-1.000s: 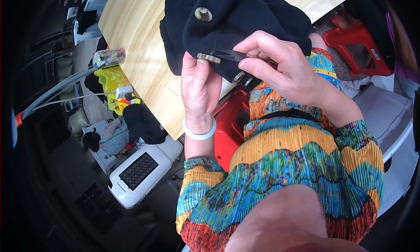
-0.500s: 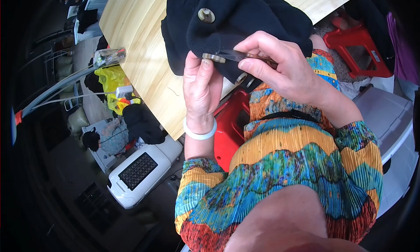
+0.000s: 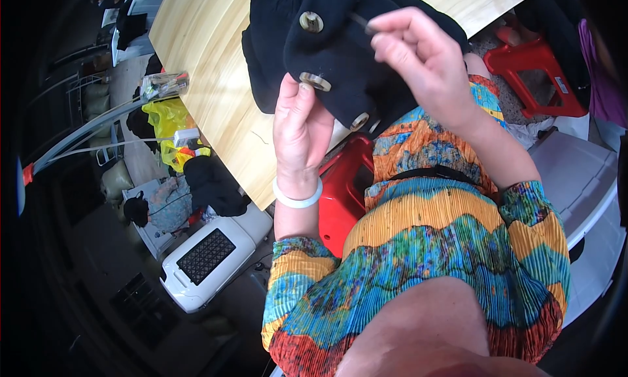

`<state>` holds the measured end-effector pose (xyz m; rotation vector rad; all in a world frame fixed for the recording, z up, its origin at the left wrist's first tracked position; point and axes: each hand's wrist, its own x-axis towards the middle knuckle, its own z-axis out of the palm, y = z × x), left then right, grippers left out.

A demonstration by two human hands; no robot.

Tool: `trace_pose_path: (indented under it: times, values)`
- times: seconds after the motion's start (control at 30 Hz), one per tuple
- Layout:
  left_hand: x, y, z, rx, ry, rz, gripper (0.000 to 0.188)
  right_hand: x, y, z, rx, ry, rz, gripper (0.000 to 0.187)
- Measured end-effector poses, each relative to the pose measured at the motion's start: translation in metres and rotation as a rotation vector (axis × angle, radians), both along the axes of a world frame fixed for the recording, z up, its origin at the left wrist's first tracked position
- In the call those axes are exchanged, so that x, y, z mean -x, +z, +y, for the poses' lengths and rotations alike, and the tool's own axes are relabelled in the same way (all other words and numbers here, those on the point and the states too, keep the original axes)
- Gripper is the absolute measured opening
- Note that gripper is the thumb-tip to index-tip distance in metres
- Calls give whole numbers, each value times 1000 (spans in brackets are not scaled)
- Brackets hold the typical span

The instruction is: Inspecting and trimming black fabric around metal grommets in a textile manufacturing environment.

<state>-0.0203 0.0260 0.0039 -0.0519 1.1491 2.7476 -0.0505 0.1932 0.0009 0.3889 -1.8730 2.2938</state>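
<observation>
By the desk (image 3: 216, 63), a black garment (image 3: 347, 53) is being partly supported. By the right hand (image 3: 428, 63), a blurred tool (image 3: 359, 19) is being pinched between fingers; by the left hand (image 3: 297, 131), a button (image 3: 316, 82). Snagging is being risked by stray tool contact.

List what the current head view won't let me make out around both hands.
Head view:
Slender tool: tip blurred, rear covered by the right hand.
Black garment: far end cut off by the top edge.
Lower button: rim partly covered by the left hand; any thread too small.
</observation>
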Motion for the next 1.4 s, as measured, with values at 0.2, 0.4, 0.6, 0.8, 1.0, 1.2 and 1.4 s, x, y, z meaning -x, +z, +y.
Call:
trace_pose_path:
  times: [0.2, 0.4, 0.6, 0.8, 1.0, 1.2, 1.4]
  values:
    - [17, 10, -9, 6, -95, -135, 21, 3, 0, -4, -84, 237, -39, 44]
    - [31, 14, -7, 150, -60, -118, 15, 22, -2, -14, -34, 315, -17, 38]
    - [18, -12, -10, 381, -76, 68, 35, 43, 18, -17, 223, 303, -249, 27]
    - [3, -15, -8, 431, -96, -2, 34, 47, 44, -20, 167, 281, -473, 22]
    - [0, 17, -8, 162, -87, -127, 28, 59, 2, -16, -18, 20, -165, 38]
    - [1, 14, -11, 158, -73, -110, 30, 14, 12, -9, -94, 203, 149, 42]
    - [10, 16, -10, 92, -103, -97, 31, 16, 0, -15, -284, 130, 321, 43]
